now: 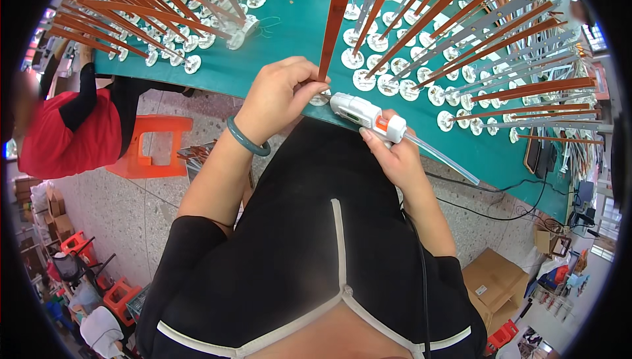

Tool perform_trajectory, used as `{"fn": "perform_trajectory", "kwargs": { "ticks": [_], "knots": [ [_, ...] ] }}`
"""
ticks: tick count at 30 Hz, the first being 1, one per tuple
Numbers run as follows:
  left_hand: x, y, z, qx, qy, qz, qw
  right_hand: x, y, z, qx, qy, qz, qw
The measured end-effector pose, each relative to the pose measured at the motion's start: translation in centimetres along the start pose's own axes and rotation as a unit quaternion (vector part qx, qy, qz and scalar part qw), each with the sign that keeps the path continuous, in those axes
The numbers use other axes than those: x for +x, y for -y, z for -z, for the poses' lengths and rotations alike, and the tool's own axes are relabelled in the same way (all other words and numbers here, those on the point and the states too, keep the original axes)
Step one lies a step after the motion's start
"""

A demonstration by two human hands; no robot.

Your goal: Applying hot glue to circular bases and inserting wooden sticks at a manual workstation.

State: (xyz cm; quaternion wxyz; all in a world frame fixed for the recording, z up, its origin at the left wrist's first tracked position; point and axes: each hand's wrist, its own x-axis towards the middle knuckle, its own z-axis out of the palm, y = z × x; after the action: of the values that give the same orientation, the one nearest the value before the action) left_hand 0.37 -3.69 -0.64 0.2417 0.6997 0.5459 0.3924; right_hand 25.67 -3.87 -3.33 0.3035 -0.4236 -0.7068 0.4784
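Note:
My left hand (pixel 282 92), with a green bangle (pixel 248 142) at its wrist, pinches the lower end of an upright reddish-brown strip (pixel 338 26). Beneath those fingers a round white base (pixel 319 100) shows in part at the front edge of the green table (pixel 289 43). Wrapped in my right hand (pixel 392 152) is a white hot glue gun (pixel 355 110), its nozzle pointing left at the foot of the strip. A clear glue stick (pixel 444 157) juts from the gun's back end. Whether the nozzle touches the base is hard to tell.
Several white discs (pixel 364 80) bearing tall brown and grey strips crowd the table's right side; another cluster (pixel 191 43) stands far left. Black cables (pixel 487 188) hang by the right edge. At left are a person in red (pixel 79 132) and an orange stool (pixel 155 145); a cardboard box (pixel 494 286) sits lower right.

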Motion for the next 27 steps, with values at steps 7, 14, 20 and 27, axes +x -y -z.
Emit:
{"fn": "perform_trajectory", "kwargs": {
  "ticks": [7, 14, 20, 27],
  "knots": [
    [0.0, -0.1, -0.1, -0.015, -0.009, -0.006, 1.0, -0.1, -0.4, -0.1, -0.012, -0.006, 0.009, 1.0],
    [-0.1, -0.3, 0.0, 0.009, -0.01, -0.043, 0.999, -0.2, -0.7, -0.1, 0.003, -0.01, -0.001, 1.0],
    [-0.1, -0.6, 0.4, 0.002, 0.022, -0.069, 0.997, -0.2, -0.4, -0.2, 0.01, -0.02, 0.002, 1.0],
    [0.1, -1.1, 0.4, -0.007, 0.064, -0.063, 0.996, -0.4, -0.2, 0.3, -0.003, -0.006, 0.004, 1.0]
  ]
}}
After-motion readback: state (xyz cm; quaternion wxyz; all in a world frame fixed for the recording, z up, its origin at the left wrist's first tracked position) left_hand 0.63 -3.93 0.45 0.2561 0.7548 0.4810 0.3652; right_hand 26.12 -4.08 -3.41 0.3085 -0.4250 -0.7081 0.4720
